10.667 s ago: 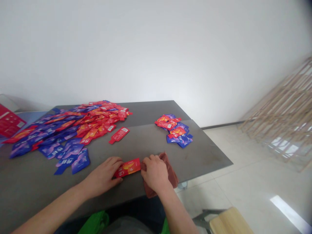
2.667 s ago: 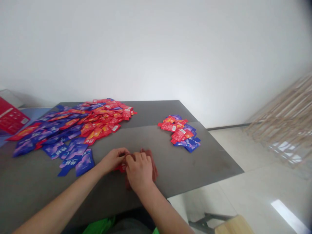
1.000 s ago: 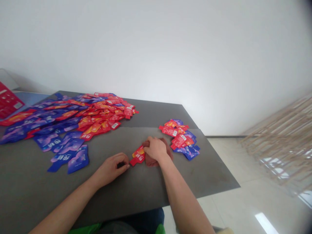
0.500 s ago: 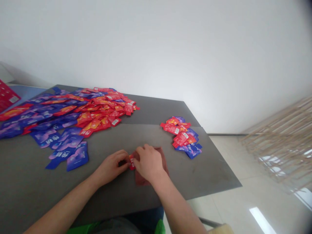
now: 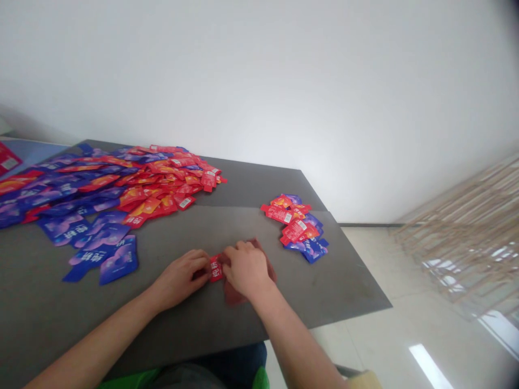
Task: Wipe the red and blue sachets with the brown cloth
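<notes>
Left hand (image 5: 178, 278) and right hand (image 5: 245, 270) are together on a red sachet (image 5: 216, 268) and brown cloth (image 5: 233, 296), with a big heap of sachets (image 5: 121, 189) left on the counter (image 5: 259, 186) and a smaller pile (image 5: 298, 227) to the right.

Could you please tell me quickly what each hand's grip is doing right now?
Left hand: closed, pinching the red sachet.
Right hand: closed on the brown cloth.

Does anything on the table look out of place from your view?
The near grey board looks askew: its right edge sits out of line with the far board, leaving a step along the seam. The red sachet between the left hand and right hand shows no visible damage.
</notes>
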Available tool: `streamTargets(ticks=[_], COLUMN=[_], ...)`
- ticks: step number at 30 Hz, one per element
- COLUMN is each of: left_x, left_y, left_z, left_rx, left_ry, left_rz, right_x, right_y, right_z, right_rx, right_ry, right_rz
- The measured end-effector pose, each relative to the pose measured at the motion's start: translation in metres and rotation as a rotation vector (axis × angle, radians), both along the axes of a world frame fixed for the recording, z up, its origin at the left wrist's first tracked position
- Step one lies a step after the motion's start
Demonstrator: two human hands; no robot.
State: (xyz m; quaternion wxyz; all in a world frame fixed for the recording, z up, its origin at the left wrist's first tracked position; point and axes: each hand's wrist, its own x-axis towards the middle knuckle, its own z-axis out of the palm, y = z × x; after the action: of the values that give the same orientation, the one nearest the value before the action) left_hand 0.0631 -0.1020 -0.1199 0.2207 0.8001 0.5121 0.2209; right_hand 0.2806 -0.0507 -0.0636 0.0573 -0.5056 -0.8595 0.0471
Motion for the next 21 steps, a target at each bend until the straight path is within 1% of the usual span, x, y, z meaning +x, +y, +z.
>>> streamTargets(ticks=[2, 3, 4, 5, 7, 10, 13, 15, 17, 19, 21], left_x=[-0.001, -0.001, -0.001, -0.002, -0.002, -0.002, -0.005, -0.011, -0.021, -0.033, -0.042], left_y=[-0.001, -0.001, -0.001, -0.001, -0.001, 0.001, -0.001, -0.004, -0.009, -0.011, -0.010], left_z=[0.000, 0.000, 0.000, 0.000, -0.001, -0.002, 0.001, 0.006, 0.015, 0.025, 0.037], left_rx=[-0.008, -0.010, -0.012, -0.015, -0.024, -0.042, -0.053, -0.076, -0.116, -0.159, -0.204], left_ry=[-0.003, -0.004, -0.006, -0.009, -0.020, -0.028, -0.008, 0.014, 0.047, 0.094, 0.147], left_rz=[-0.004, -0.006, -0.008, -0.006, 0.001, 0.009, 0.034, 0.010, -0.054, -0.106, -0.125], right_x=[0.013, 0.022, 0.031, 0.039, 0.047, 0.044, 0.036, 0.036, 0.039, 0.040, 0.037], right_y=[0.013, 0.020, 0.026, 0.030, 0.027, 0.006, -0.015, -0.024, -0.030, -0.035, -0.039], right_z=[-0.003, -0.004, -0.004, -0.003, -0.003, -0.005, -0.007, -0.008, -0.009, -0.012, -0.015], right_rx=[-0.048, -0.056, -0.060, -0.065, -0.072, -0.063, -0.075, -0.100, -0.111, -0.107, -0.100], right_ry=[-0.071, -0.095, -0.109, -0.113, -0.113, -0.103, -0.063, -0.019, 0.030, 0.071, 0.095], right_rz=[-0.186, -0.256, -0.286, -0.276, -0.198, -0.057, 0.025, 0.036, 0.025, 0.009, 0.017])
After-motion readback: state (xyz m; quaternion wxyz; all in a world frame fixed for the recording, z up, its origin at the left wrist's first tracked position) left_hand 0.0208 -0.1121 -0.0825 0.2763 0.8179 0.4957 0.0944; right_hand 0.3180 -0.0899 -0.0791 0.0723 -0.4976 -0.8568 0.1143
